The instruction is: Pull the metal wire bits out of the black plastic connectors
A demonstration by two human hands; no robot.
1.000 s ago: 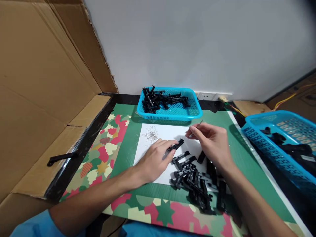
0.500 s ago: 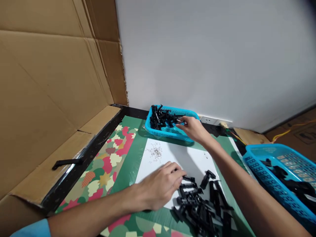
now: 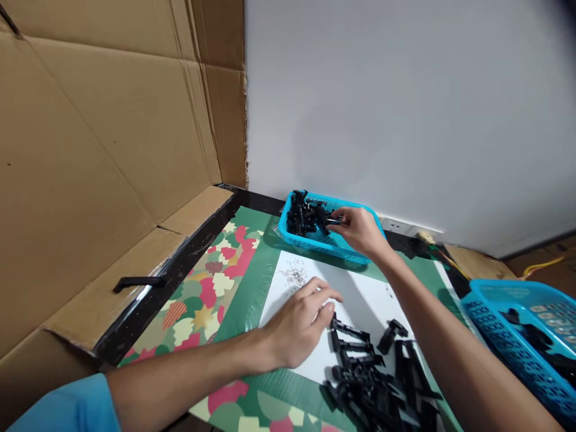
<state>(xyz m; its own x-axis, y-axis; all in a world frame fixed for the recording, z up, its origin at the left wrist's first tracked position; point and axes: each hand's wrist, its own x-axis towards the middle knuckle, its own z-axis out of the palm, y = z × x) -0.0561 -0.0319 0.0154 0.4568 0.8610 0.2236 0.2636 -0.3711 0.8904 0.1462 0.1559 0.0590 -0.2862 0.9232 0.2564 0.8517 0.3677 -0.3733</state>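
Observation:
My right hand (image 3: 360, 229) reaches over the small blue basket (image 3: 324, 245) at the back. Its thumb and fingers pinch a slim dark piece with a shiny glint, most likely one of the black plastic parts (image 3: 333, 221). More black parts (image 3: 303, 216) are heaped in the left side of that basket. Over the white paper (image 3: 360, 295), my left hand (image 3: 306, 321) has its fingers apart, with nothing seen between them. Just right of it begins a pile of black plastic parts (image 3: 366, 375), some set side by side. Small thin brownish bits (image 3: 296, 276) lie scattered on the paper.
A larger blue basket (image 3: 495, 324) with black pieces stands at the right. Cardboard (image 3: 112, 120) walls off the left, and a lone black part (image 3: 139, 282) lies along its bottom flap. Behind are a white wall (image 3: 382, 108) and a power strip (image 3: 396, 225).
My left hand's fingers have spread and lifted off the edge of the pile. My right hand stays at the small basket, pinching the dark piece. The whole view has shifted a little.

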